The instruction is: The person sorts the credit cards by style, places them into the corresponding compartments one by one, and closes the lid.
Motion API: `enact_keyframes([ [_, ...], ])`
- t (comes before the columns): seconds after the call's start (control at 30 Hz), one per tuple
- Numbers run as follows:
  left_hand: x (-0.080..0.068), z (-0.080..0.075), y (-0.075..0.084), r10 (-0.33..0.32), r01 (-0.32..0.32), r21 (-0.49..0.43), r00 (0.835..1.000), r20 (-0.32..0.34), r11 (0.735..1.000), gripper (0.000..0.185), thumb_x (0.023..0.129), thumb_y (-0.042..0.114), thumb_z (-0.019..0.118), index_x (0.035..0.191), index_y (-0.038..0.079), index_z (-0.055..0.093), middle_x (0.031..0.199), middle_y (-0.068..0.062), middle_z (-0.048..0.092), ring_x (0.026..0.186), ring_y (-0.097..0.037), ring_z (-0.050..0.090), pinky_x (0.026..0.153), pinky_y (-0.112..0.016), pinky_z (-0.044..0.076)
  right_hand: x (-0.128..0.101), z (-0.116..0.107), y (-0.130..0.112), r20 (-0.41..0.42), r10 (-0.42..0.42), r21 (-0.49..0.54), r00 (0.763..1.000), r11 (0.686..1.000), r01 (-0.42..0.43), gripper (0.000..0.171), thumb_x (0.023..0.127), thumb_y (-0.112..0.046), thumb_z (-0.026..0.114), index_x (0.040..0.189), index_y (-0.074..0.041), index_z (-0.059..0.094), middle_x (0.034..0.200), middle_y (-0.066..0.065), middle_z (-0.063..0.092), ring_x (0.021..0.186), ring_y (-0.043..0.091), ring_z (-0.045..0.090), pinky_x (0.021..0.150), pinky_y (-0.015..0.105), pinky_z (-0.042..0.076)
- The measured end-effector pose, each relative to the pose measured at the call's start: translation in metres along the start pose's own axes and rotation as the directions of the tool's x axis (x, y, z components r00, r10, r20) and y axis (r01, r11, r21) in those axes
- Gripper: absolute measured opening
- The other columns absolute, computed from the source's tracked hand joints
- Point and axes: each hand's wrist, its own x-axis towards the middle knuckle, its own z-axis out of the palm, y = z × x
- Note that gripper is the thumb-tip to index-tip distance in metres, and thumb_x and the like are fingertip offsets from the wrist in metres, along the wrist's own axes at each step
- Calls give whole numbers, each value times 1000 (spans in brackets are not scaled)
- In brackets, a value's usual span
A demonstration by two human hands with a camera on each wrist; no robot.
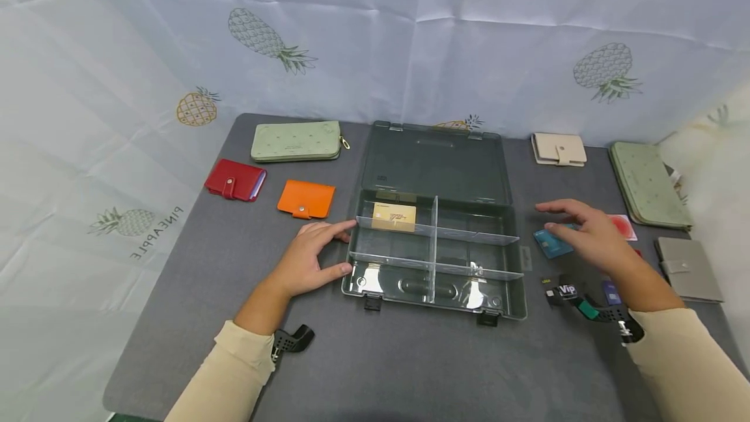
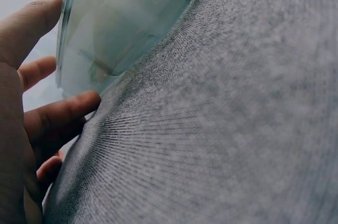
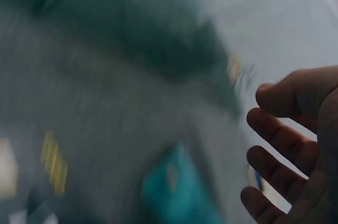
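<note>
A dark translucent divided box [image 1: 389, 288] lies with its lid [image 1: 436, 165] folded back, and a gold card [image 1: 394, 213] is in its back left compartment. My left hand [image 1: 305, 259] is at the box's left wall, thumb and fingertips at the edge, fingers loosely extended. In the left wrist view the fingers [image 2: 63, 113] show beside the box's side. My right hand [image 1: 592, 236] hovers over a blue card [image 1: 551, 246] to the right of the box, holding nothing. Its thumb and fingers are apart in the right wrist view, where the blue card [image 3: 177, 189] is blurred.
Other cards, including a black VIP card [image 1: 567, 290] and a red-and-white card [image 1: 623, 226], lie around the right forearm. Wallets stand at both sides: green [image 1: 295, 140], red [image 1: 234, 179], orange [image 1: 306, 198], cream [image 1: 559, 148], another green [image 1: 649, 181] and grey [image 1: 690, 269].
</note>
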Motion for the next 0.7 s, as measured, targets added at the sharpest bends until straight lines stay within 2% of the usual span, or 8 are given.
enact_keyframes([
  [0.1, 1, 1, 1, 3, -3, -10, 1000, -4, 1000, 77, 94, 62, 70, 156, 17, 56, 118, 2, 75, 117, -22, 65, 111, -53, 36, -8, -6, 25, 22, -26, -51, 999, 998, 28, 37, 101, -13, 75, 138, -8, 69, 137, 13, 63, 122, 18, 58, 86, 13, 39],
  [0.17, 1, 1, 2, 1, -1, -13, 1000, -7, 1000, 77, 94, 60, 71, 155, 17, 57, 117, 2, 75, 117, -23, 65, 111, -54, 36, -9, -9, 38, 26, -91, -107, 995, 990, 94, 42, 95, -9, 81, 136, -8, 70, 134, 15, 66, 115, 5, 55, 86, 8, 36],
  [0.23, 1, 0, 2, -2, 2, -9, 1000, -6, 1000, 76, 93, 57, 73, 155, 16, 57, 117, 2, 75, 117, -23, 65, 110, -54, 36, -10, -11, 47, 39, -159, -169, 987, 972, 163, 51, 88, -6, 87, 136, -8, 70, 132, 16, 68, 112, 2, 54, 87, 7, 34],
  [0.33, 1, 0, 2, -10, 10, -2, 1000, 1, 1000, 76, 92, 54, 74, 155, 16, 57, 117, 3, 74, 118, -23, 65, 111, -54, 36, -9, -13, 53, 75, -217, -246, 973, 942, 229, 63, 80, -4, 93, 137, -10, 69, 132, 17, 67, 111, 16, 59, 86, 15, 39],
  [0.4, 1, -1, 3, -16, 16, -1, 1000, 4, 1000, 76, 92, 55, 74, 155, 17, 57, 118, 3, 74, 118, -23, 65, 111, -54, 36, -7, -14, 54, 100, -216, -279, 971, 931, 236, 66, 78, -6, 94, 138, -10, 68, 132, 18, 66, 112, 28, 61, 87, 25, 43],
  [0.47, 1, -1, 3, -19, 19, -3, 1000, 5, 1000, 77, 92, 57, 73, 155, 17, 57, 118, 2, 74, 117, -22, 65, 112, -53, 36, -5, -14, 53, 117, -197, -282, 973, 933, 223, 64, 78, -7, 95, 137, -9, 69, 132, 19, 65, 113, 37, 61, 87, 38, 45],
  [0.57, 2, -2, 3, -19, 19, -9, 1000, 5, 1000, 77, 93, 61, 71, 155, 17, 57, 118, 2, 74, 116, -22, 65, 112, -53, 35, -4, -13, 52, 127, -166, -266, 978, 944, 195, 60, 80, -10, 95, 134, -8, 70, 129, 20, 65, 113, 41, 59, 86, 52, 44],
  [0.7, 2, -2, 3, -16, 16, -12, 1000, 3, 1000, 78, 94, 65, 68, 155, 18, 57, 118, 2, 74, 115, -21, 65, 112, -53, 35, -2, -10, 50, 129, -143, -252, 981, 952, 172, 54, 81, -14, 95, 129, -6, 72, 120, 17, 67, 108, 37, 56, 87, 51, 40],
])
